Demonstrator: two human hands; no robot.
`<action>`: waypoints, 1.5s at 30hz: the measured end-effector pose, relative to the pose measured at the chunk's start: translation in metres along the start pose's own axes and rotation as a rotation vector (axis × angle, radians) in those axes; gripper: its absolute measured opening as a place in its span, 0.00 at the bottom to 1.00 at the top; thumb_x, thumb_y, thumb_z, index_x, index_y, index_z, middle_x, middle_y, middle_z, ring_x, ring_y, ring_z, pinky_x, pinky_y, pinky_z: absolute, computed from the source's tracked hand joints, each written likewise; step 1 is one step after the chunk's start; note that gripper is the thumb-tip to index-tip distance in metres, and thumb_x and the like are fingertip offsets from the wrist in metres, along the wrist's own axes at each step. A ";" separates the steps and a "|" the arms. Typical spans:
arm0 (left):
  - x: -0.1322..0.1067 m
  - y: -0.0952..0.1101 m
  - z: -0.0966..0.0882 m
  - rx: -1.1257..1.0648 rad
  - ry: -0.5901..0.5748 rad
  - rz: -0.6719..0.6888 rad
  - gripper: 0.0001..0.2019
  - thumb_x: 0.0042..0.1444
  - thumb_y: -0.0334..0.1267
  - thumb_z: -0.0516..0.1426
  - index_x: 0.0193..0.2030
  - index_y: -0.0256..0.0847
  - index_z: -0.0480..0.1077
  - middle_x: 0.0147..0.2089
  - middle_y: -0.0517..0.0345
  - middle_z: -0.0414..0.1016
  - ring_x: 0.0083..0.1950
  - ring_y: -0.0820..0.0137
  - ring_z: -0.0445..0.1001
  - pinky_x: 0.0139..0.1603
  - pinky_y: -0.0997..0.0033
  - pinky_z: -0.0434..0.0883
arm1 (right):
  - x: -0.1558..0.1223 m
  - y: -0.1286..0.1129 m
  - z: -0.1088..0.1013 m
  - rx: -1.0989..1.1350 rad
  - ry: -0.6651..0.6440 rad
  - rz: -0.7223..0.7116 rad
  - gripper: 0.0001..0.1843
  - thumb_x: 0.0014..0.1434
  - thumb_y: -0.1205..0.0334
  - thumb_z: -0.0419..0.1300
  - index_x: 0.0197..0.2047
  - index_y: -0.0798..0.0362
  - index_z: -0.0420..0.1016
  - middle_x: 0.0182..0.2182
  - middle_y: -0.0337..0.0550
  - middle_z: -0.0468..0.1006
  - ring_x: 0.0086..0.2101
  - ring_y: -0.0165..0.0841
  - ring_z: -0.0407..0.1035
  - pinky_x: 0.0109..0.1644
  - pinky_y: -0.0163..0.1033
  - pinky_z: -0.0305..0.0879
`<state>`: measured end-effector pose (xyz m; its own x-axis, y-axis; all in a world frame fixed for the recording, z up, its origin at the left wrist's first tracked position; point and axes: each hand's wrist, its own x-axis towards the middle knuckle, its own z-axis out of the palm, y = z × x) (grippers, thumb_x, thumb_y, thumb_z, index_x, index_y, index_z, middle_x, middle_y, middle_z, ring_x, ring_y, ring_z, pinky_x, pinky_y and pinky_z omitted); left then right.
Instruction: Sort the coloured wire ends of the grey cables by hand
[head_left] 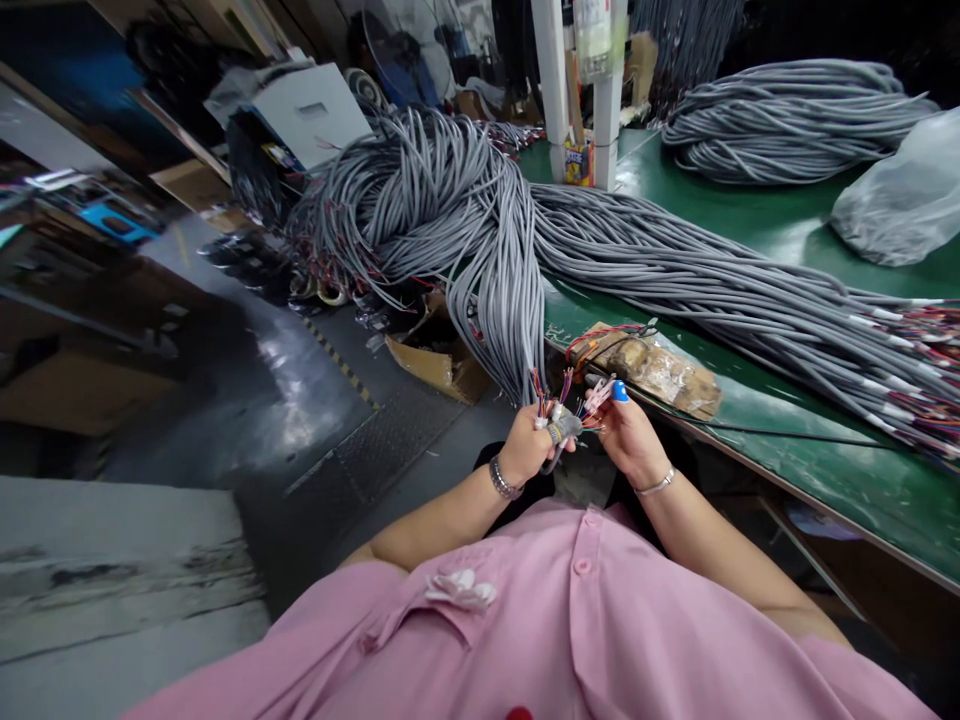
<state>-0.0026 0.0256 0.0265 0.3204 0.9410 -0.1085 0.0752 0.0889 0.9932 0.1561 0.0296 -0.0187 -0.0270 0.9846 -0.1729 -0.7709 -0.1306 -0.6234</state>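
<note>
My left hand [527,444] is closed around the end of a grey cable [553,460], with thin coloured wires [568,380] fanning out above the fingers. A grey wrap with a yellow stripe covers one of its digits. Just to the right, my right hand [631,436] pinches a small pinkish-white piece [598,394], perhaps a connector; its exact kind is too small to tell. Blue tape [619,391] covers a fingertip of this hand. Coloured wires run between the two hands. Behind my left hand hangs a thick bundle of grey cables [495,290].
On the green table [817,500] lie long grey cables [697,270], a coiled cable bundle [795,120] and a plastic bag [907,190]. A tape-wrapped block [645,368] sits at the near edge. A white post [553,90] rises behind; a cardboard box [427,365] stands on the floor.
</note>
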 end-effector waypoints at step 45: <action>-0.001 -0.003 0.002 -0.022 0.039 -0.012 0.17 0.51 0.48 0.62 0.24 0.35 0.69 0.19 0.59 0.72 0.14 0.82 0.57 0.15 0.79 0.53 | 0.004 0.001 0.001 0.014 -0.003 0.019 0.21 0.54 0.41 0.63 0.36 0.52 0.77 0.34 0.42 0.80 0.28 0.29 0.70 0.31 0.35 0.67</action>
<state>-0.0016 0.0238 0.0237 0.2826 0.9518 -0.1188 0.0574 0.1068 0.9926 0.1544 0.0332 -0.0191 -0.0433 0.9823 -0.1823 -0.7789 -0.1474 -0.6096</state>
